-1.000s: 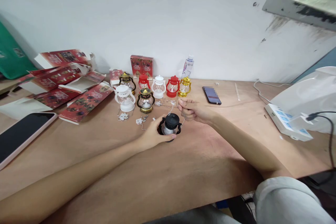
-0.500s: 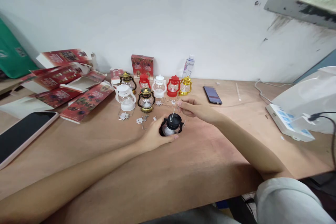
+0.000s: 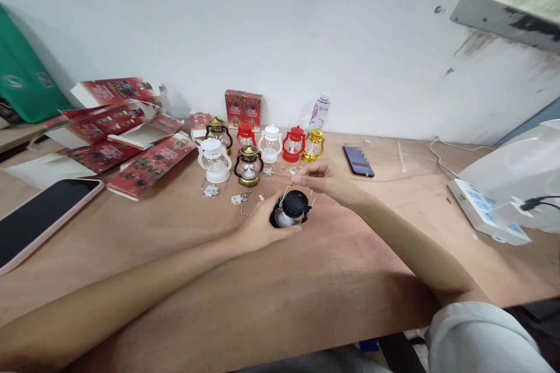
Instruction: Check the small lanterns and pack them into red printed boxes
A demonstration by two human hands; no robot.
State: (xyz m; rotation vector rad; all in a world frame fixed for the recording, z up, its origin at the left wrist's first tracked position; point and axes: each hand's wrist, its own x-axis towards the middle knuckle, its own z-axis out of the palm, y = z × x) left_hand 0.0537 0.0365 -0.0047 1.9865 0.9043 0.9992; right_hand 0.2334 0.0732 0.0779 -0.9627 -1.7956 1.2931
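Note:
A small black lantern (image 3: 294, 205) with a clear globe is gripped by my left hand (image 3: 261, 225), fingers and thumb wrapped round its side. Above its top, my right hand (image 3: 322, 182) pinches a thin wire handle (image 3: 286, 189), whose legs come down on both sides of the lantern's cap. Whether both wire ends sit in the lantern's sides is too small to tell. Just behind stand a black-and-gold lantern (image 3: 248, 166) and a white lantern (image 3: 214, 162). Small white parts (image 3: 237, 199) and bent wires lie left of my left hand.
More lanterns, including a red one (image 3: 293, 144) and a gold one (image 3: 312, 145), line the back. Red boxes (image 3: 151, 166) are heaped at left near a large phone (image 3: 44, 221). A smaller phone (image 3: 357, 161), a bottle (image 3: 319, 112) and a power strip (image 3: 485, 213) are also there.
The wire handle has turned from one side to stand over the lantern's top, with my right hand still pinching it. The whole view has shifted slightly.

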